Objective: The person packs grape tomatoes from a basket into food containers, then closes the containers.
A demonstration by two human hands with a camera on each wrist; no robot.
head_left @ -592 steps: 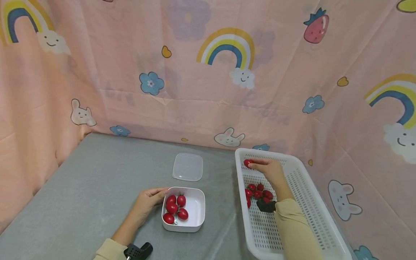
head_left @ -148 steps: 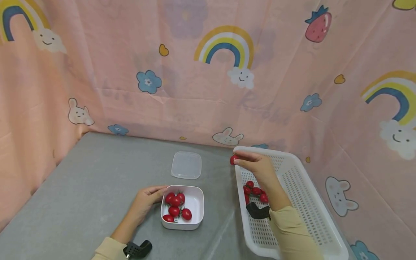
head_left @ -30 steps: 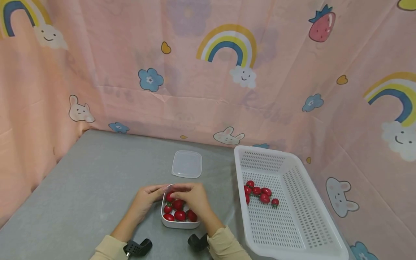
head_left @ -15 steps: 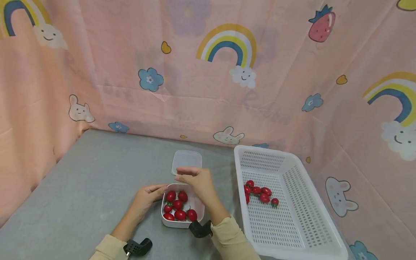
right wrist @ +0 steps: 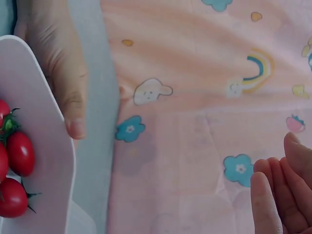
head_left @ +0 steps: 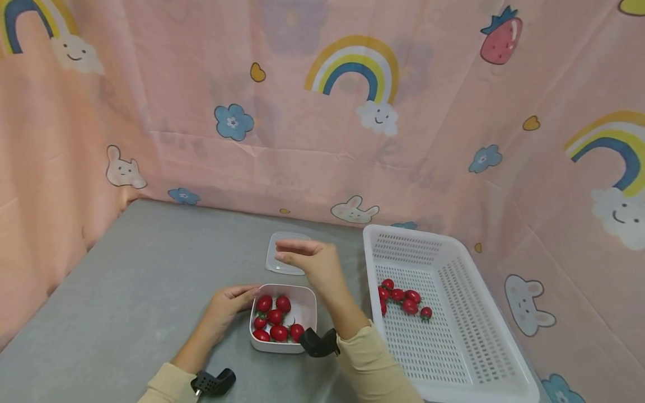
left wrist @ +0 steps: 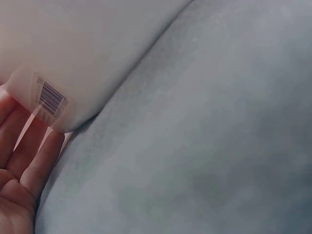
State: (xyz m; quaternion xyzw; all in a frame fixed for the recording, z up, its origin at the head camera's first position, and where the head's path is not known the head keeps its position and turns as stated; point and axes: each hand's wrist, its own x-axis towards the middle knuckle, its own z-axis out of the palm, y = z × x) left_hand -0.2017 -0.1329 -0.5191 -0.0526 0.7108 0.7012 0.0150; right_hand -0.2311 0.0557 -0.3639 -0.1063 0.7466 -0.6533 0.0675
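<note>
My left hand (head_left: pixel 224 313) touches the left side of a small white box (head_left: pixel 308 310). In the left wrist view its fingers (left wrist: pixel 44 158) lie fairly straight against the box wall, beside a barcode label (left wrist: pixel 51 99). Inside the box are several red cherry tomatoes (head_left: pixel 275 317), some with green stems, mostly toward the left and front. My right hand (head_left: pixel 319 268) hangs in the air behind the box with loosely bent fingers and nothing between them. Below it, partly covered, lies a clear plastic lid (head_left: pixel 274 258) on the table.
To the right stands a long white slotted basket (head_left: pixel 456 347) with several cherry tomatoes (head_left: pixel 410 307) near its left wall. A grey cloth (head_left: pixel 151 268) covers the table. A pink printed curtain (head_left: pixel 292 168) closes off the back and sides.
My right hand has let go of a tomato in the box and risen back over the lid. Earlier it pinched a tomato at the basket; the box holds more tomatoes now. My left hand stays put.
</note>
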